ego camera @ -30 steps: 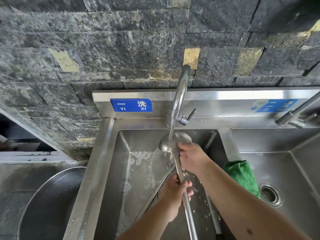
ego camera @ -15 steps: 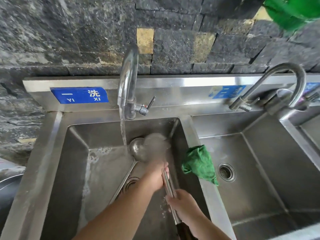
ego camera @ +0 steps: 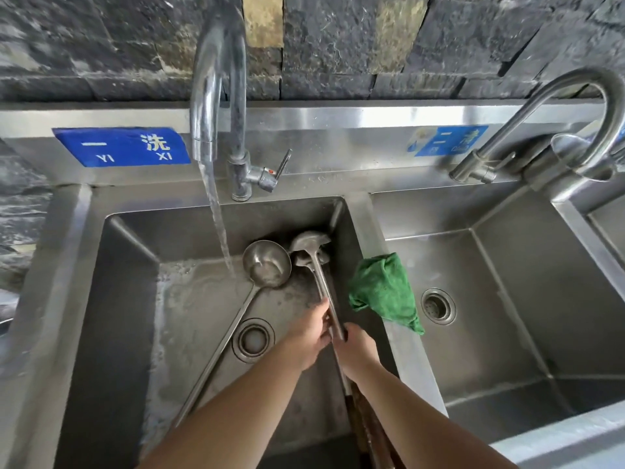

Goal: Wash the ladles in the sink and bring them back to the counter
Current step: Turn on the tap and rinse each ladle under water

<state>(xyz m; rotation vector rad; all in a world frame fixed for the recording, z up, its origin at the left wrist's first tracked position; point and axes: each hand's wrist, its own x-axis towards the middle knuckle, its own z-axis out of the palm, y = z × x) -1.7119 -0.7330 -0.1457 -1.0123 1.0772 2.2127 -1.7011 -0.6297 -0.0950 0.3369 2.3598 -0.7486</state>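
Observation:
In the left basin (ego camera: 128, 299) one steel ladle (ego camera: 267, 264) lies bowl-up just right of the water stream, its long handle running down to the left. A second ladle (ego camera: 309, 243) is tilted with its bowl in the basin's back right corner; another bowl seems to sit right beneath it. My left hand (ego camera: 309, 335) and my right hand (ego camera: 358, 348) both grip its handle close together, halfway along. Dark wooden handle ends (ego camera: 372, 434) run out of the frame's bottom edge.
The tap (ego camera: 216, 96) is running into the left basin, near the drain (ego camera: 253, 340). A green cloth (ego camera: 384, 292) hangs over the divider between basins. The right basin (ego camera: 524, 316) has its own drain and a second tap (ego camera: 558, 123). A stone wall stands behind.
The held ladle's bowl has left the water stream and gone down into the back right corner. My right hand moved from the bowl to the handle. The view shifted right.

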